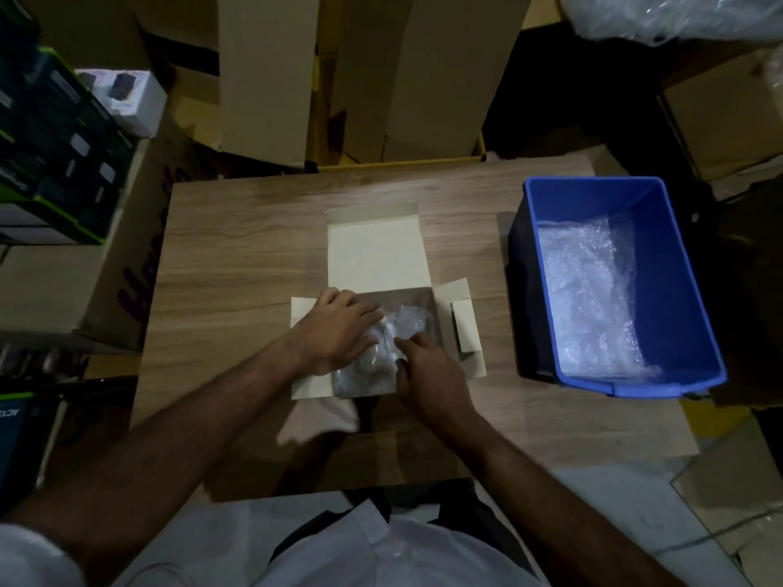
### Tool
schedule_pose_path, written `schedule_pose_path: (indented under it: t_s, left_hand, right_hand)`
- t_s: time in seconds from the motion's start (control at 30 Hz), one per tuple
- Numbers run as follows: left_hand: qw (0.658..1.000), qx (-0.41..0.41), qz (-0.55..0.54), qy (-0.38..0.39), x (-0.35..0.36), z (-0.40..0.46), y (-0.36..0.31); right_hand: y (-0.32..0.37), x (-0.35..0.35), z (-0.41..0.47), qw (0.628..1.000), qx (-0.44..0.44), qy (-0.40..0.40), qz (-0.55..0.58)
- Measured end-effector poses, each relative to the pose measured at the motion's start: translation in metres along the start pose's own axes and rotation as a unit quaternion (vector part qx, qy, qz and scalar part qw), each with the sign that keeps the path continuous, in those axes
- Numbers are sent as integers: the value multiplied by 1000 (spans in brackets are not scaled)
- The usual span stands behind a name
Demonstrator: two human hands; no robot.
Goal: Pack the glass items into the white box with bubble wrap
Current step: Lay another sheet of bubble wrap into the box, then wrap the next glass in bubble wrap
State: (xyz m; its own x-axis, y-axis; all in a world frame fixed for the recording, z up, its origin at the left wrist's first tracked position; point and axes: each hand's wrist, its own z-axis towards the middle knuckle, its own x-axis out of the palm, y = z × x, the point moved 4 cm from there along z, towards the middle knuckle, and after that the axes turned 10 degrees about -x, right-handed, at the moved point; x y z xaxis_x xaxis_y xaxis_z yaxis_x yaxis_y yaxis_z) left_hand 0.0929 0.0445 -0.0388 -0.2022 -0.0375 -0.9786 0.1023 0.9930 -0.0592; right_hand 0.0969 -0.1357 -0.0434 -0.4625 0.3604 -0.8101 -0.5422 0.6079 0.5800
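Observation:
The white box (375, 256) lies open in the middle of the wooden table, its lid folded back and side flaps spread. Inside it sits a bubble-wrapped bundle (392, 332); the glass under the wrap cannot be made out. My left hand (337, 330) lies on the bundle's left side with fingers stretched over the wrap. My right hand (428, 366) touches the bundle's near right part, index finger pointing onto the wrap.
A blue plastic bin (678, 290) with bubble wrap (589, 298) in its bottom stands at the table's right. Tall cardboard boxes (262, 74) rise behind the table. Dark stacked cartons (55, 154) fill the left. A clear plastic bag (678, 14) hangs at top right.

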Motion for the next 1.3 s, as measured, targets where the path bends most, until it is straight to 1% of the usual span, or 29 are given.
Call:
schedule_pose_path:
  t_s: [0.1,0.2,0.33,0.47,0.57,0.67,0.73,0.8,0.87,0.97,1.07,1.13,1.17,1.3]
  left_hand:
    - [993,-71,-78,-45,-4,-18,-12]
    - [984,-108,-107,-89,-9,-21,-36]
    - [980,-102,-112,-130,-25,-12,-85]
    - [973,-122,-123,-151,-45,17,-134]
    - [970,-87,-117,-193,-58,42,-170]
    - [964,-61,-140,-220,-62,66,-207]
    - [965,-56,-159,-199,-61,84,-230]
    - [970,-63,-163,-168,-56,105,-244]
    - [975,-82,-159,-127,-45,122,-250]
    - [980,-111,-139,-92,-28,137,-253]
    - [975,-144,-153,-76,-21,142,-254]
    - [971,-147,-158,-98,-20,141,-253]
    - [972,-143,-158,-102,-20,141,-253]
    - [972,-138,-166,-97,-16,142,-253]
  right_hand:
    - [-2,-22,-7,996,-13,-91,-9]
    - [-9,-49,-15,990,-25,-139,-11]
    - [-33,-87,-27,981,-43,-180,-49]
    - [-66,-123,-49,976,-2,-199,-84]
    - [-104,-142,-69,975,26,-201,-92]
    - [-141,-159,-85,972,44,-201,-116]
    - [-166,-169,-92,976,61,-170,-121]
    - [-193,-174,-94,986,90,-82,-117]
    - [-219,-175,-92,987,108,17,-117]
    - [-246,-170,-73,978,93,123,-142]
    - [-265,-160,-49,963,60,189,-181]
    - [-272,-153,-38,962,36,201,-181]
    - [-274,-151,-35,965,28,191,-177]
    - [-277,-152,-29,977,4,119,-179]
